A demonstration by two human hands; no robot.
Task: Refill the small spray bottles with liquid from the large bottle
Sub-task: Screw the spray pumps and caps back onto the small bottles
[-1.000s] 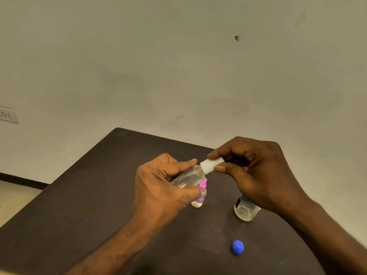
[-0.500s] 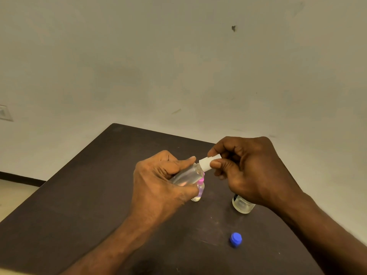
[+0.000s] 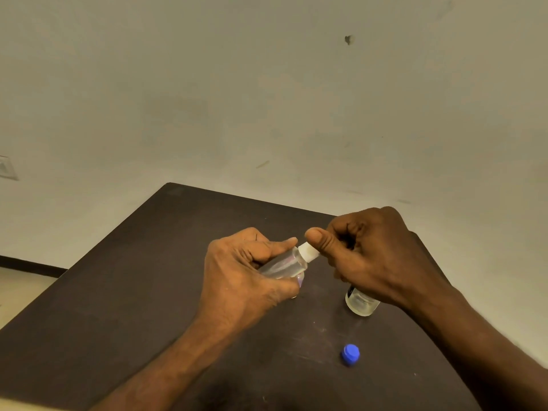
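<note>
A dark table carries the work, set against a pale wall. Above it the person's left hand wraps its curled fingers round a small clear spray bottle, held tilted with its neck pointing up toward the right hand. That hand pinches the bottle's white cap between thumb and curled fingers, right at the point where the two grips meet. Below the right hand, partly hidden by it, the large bottle stands upright on the table. Just under the left hand's grip, a second small bottle shows only a sliver. The blue cap lies on the table nearer the person, well apart from both grips.
</note>
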